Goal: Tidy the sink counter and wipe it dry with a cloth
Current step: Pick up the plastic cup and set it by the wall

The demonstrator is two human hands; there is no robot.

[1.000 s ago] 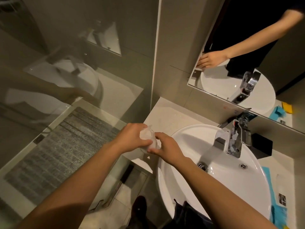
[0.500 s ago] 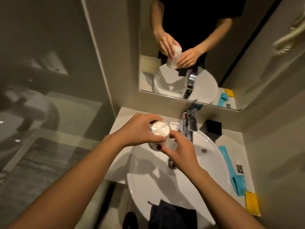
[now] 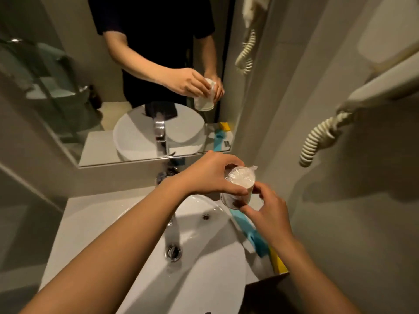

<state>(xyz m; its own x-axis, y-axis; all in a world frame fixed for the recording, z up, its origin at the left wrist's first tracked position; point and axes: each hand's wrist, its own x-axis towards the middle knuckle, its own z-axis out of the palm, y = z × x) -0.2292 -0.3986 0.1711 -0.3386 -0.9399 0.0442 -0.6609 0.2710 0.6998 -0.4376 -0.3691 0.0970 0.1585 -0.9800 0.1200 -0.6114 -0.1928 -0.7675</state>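
I hold a plastic-wrapped drinking glass [image 3: 239, 185] in the air over the right rim of the white basin [image 3: 204, 268]. My left hand [image 3: 208, 175] grips it from the left and over the top. My right hand [image 3: 269, 210] pinches its lower right side with the fingertips. A blue cloth [image 3: 251, 234] lies on the counter to the right of the basin, partly hidden under my right hand, with a yellow item [image 3: 280, 264] at its near end. The pale counter [image 3: 95, 214] runs along the basin's left side.
A chrome tap [image 3: 164, 175] stands behind the basin, mostly hidden by my left wrist. The drain [image 3: 173, 251] sits in the basin's middle. A mirror [image 3: 145, 98] covers the wall ahead. A wall hairdryer with a coiled cord [image 3: 322, 137] hangs at right.
Both hands have carried the wrapped glass from the counter's left end across the basin to its right side, and my view has swung right with them.
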